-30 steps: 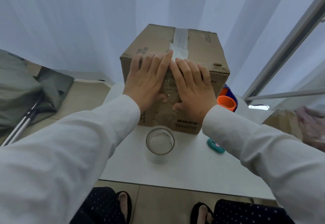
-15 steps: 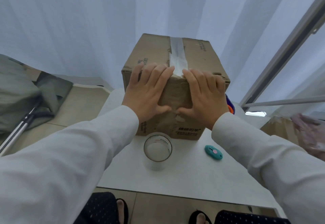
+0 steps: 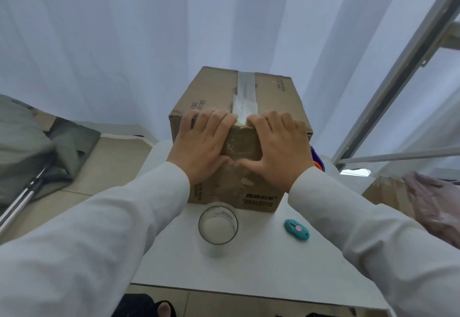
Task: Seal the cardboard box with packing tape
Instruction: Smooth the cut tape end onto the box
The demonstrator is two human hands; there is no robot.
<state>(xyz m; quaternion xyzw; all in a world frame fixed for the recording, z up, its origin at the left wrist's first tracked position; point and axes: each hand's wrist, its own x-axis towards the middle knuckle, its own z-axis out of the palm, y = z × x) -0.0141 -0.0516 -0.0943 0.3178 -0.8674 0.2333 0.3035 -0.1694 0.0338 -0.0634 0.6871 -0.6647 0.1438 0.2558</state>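
Pressing flat against the cardboard box on the table, left hand and right hand flank the packing tape, each grip open, grasping nothing.

Single head-worn wide-angle view, close, forward-down over the table.

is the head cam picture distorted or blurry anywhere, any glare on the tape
Head view: wide-angle bending bows the window frame and stretches the sleeves at the lower corners; the pink thing at the right edge is smeared; light is soft and even, with pale sheen on the tape strip atop the cardboard box; left hand and right hand look sharp.
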